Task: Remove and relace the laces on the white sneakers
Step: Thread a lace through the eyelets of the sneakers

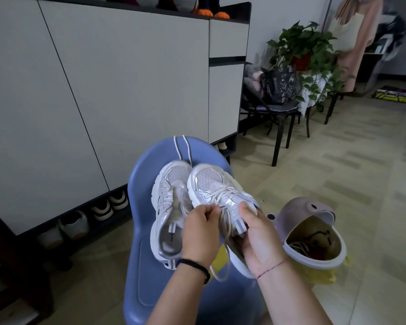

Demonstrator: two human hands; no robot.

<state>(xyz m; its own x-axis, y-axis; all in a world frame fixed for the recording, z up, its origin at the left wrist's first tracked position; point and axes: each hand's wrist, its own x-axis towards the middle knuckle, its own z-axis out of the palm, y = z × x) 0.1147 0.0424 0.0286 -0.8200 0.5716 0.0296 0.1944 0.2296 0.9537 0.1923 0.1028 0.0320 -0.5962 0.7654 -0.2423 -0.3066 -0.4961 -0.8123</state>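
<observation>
Two white sneakers sit on a blue plastic stool (148, 277) in the middle of the view, toes pointing away from the person. At far left stands a tall white cabinet (103, 90), with several pairs of shoes (101, 208) tucked into the dark gap beneath it.

On the stool's left side, the unlaced sneaker (168, 195) lies flat with its eyelets bare and its grey insole showing. A loose lace (184, 146) trails from behind its toe up over the stool's far edge.

Just beside it and touching it is the laced sneaker (211, 181), tilted up off the seat at the heel. The left hand (201, 233) wears a black band at the wrist. Its fingers are curled in, pinching the threaded lace (220, 195) near the top of the tongue. The free ends of that lace hang down between the two wrists.

The right hand (260, 240), with a red thread around its wrist, grasps the laced sneaker from the outer side. The thumb presses on the upper near the collar and the fingers wrap under the heel.

To the right on the floor is a pink bin (314, 235) lined with a yellow bag, its lid tipped back. Farther back stand a black chair (279, 137) carrying a dark bag, and a leafy potted plant (302, 43).
</observation>
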